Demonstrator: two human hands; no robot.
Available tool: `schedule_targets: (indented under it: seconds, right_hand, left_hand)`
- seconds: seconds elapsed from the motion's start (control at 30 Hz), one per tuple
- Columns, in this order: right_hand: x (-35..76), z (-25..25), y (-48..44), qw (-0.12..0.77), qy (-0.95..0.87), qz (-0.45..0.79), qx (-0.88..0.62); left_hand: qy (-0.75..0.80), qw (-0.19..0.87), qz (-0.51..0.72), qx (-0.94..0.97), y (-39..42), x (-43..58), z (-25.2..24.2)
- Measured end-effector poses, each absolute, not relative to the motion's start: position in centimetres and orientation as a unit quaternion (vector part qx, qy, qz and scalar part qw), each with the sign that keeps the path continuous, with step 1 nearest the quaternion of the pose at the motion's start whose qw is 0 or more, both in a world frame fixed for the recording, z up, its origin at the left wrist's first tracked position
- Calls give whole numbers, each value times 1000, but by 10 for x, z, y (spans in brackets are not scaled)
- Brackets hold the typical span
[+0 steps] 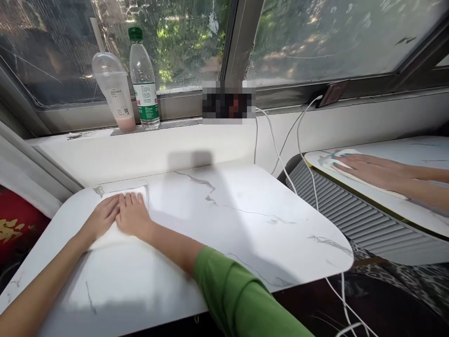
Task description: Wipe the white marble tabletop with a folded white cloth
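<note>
A white cloth point(110, 239) lies on the white marble-patterned tabletop point(196, 234), toward its left back part. My left hand point(102, 217) rests on the left side of this cloth, its fingers stretched out and pointing toward the right hand. Right beside it, my right hand point(132, 216) presses down flat, fingers extended toward the window. The two hands touch or nearly touch. Both palms are hidden, and no grip on the cloth shows.
On the windowsill stand a plastic cup with straw point(115, 96) and a green-capped bottle point(144, 79). White cables point(271, 126) hang down near the table's right side. At right, another person's hand point(372, 168) lies on a cloth on a second table point(424, 150).
</note>
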State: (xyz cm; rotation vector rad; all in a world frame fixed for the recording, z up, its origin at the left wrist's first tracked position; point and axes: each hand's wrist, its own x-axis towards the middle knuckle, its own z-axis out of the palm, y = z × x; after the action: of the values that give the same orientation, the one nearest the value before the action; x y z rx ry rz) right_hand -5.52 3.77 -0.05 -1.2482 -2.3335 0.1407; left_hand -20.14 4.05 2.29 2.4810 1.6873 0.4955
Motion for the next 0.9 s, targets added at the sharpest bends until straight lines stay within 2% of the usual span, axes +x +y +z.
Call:
schedule_targets:
  seconds: [0.2, 0.37, 0.6, 0.9]
  right_hand:
    - [-63, 0, 87, 247, -829, 67, -497]
    - [-61, -3, 92, 252, -832, 65, -491]
    - [-55, -7, 35, 266, -858, 49, -435]
    - [-90, 10, -81, 209, -919, 64, -328]
  left_hand:
    - [545, 49, 151, 823, 98, -202, 26]
    - [553, 21, 154, 819, 96, -199, 22]
    - [559, -9, 121, 821, 26, -207, 10]
    - [551, -72, 138, 820, -111, -272, -7]
